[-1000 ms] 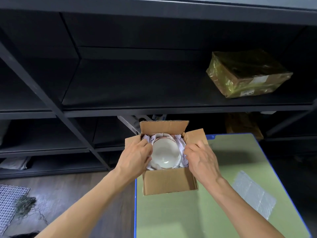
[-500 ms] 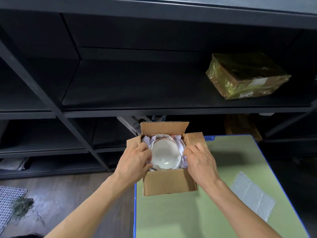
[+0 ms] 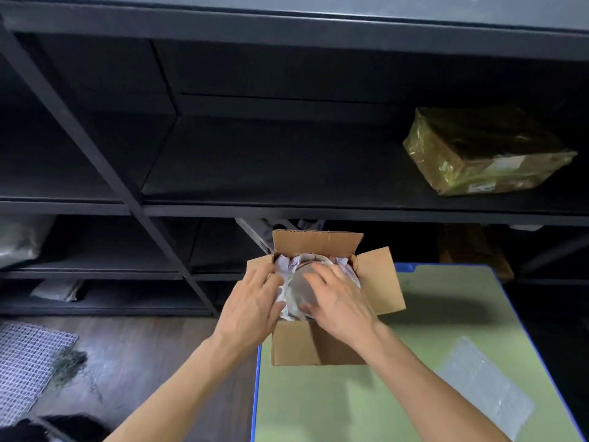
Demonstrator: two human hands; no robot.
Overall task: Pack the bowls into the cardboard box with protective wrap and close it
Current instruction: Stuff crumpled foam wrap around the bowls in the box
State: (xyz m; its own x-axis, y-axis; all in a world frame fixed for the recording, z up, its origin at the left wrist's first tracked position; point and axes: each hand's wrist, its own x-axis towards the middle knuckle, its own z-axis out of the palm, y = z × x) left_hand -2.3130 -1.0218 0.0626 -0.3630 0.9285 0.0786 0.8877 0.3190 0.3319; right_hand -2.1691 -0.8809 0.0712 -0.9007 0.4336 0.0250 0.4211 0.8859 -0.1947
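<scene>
Cardboard box (image 3: 296,346) holds the bowl (image 3: 298,290). Your left hand (image 3: 251,307) lies flat on the white wrap (image 3: 282,264). Your right hand (image 3: 341,301) lies flat on the bowl.

dim, dark shelving | motion blur on hands | wide-angle bending at edges

My left hand (image 3: 251,306) reaches forward palm down, fingers straight and close together. My right hand (image 3: 342,301) lies just beside it, fingers spread flat and pointing toward the left (a little blurred). My bare left forearm (image 3: 178,384) and right forearm (image 3: 424,387) angle inward from below.
</scene>
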